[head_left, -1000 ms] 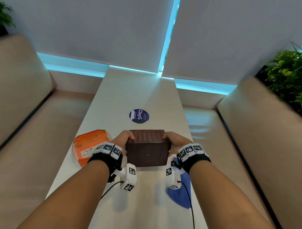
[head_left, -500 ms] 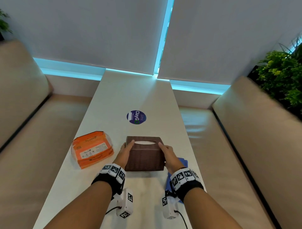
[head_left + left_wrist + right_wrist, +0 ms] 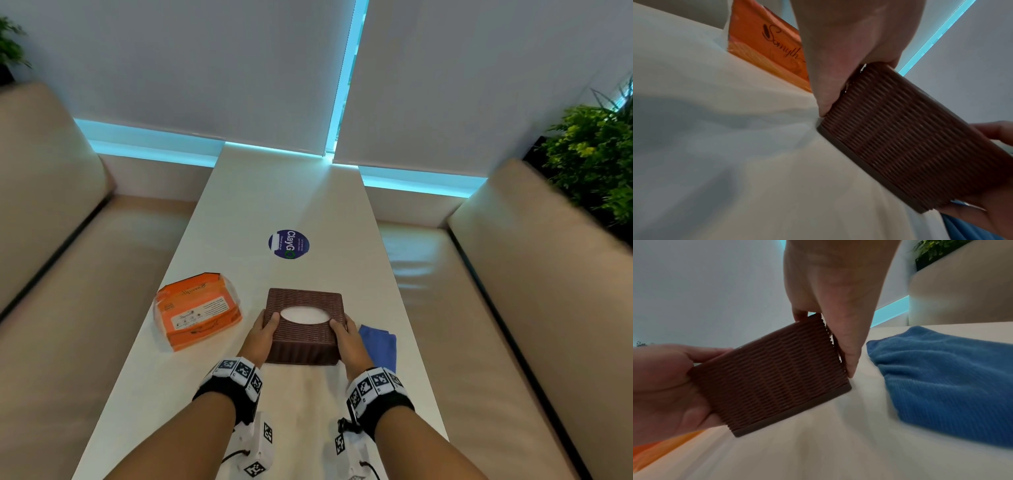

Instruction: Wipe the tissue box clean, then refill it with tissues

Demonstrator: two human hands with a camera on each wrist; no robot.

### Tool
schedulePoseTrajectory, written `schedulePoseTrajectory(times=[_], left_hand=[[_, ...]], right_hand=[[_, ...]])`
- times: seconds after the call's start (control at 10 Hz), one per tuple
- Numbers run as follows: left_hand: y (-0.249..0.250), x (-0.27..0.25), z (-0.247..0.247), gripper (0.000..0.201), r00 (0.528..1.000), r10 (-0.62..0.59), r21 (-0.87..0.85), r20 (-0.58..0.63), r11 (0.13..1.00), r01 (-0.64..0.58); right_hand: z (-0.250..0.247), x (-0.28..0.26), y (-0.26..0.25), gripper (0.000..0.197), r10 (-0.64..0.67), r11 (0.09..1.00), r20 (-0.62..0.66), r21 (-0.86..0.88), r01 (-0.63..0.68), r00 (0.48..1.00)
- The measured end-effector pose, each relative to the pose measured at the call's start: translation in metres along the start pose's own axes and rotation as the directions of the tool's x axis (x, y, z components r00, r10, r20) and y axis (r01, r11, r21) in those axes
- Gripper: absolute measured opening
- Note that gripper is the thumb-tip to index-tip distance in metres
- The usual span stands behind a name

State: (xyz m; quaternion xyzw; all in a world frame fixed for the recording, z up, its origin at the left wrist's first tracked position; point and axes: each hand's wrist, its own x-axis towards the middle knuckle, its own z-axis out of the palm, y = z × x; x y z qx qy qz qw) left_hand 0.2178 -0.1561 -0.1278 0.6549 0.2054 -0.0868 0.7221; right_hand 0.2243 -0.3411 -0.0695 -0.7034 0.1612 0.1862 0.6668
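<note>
The brown woven tissue box (image 3: pixel 303 349) stands upright on the white table (image 3: pixel 291 198), and white tissue (image 3: pixel 303 314) shows in its oval top opening. My left hand (image 3: pixel 262 330) grips its left side and my right hand (image 3: pixel 344 334) grips its right side, thumbs on the top edge. In the left wrist view my left hand (image 3: pixel 838 56) lies down the side of the box (image 3: pixel 910 146). The right wrist view shows my right hand (image 3: pixel 834 305) against the box (image 3: pixel 772 378). An orange tissue pack (image 3: pixel 197 310) lies left of the box. A blue cloth (image 3: pixel 380 346) lies to its right.
A round blue sticker (image 3: pixel 288 244) is on the table beyond the box. Beige benches run along the left (image 3: pixel 85 291) and right (image 3: pixel 479 308) of the narrow table. A green plant (image 3: pixel 592 154) stands at the far right, and window blinds close off the far end.
The box was held up and tilted with its underside toward me. Both hands have turned it upright and lowered it onto the table a little farther away.
</note>
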Motion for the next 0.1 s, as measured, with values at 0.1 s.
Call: schedulePoseTrajectory(times=[0.1], left_hand=[[0.0087, -0.0052, -0.0023, 0.085, 1.000, -0.003, 0.032, 0.025, 0.999, 0.002]], right_hand=[[0.0005, 0.0012, -0.0126, 0.055, 0.019, 0.992, -0.065, -0.121, -0.026, 0.998]])
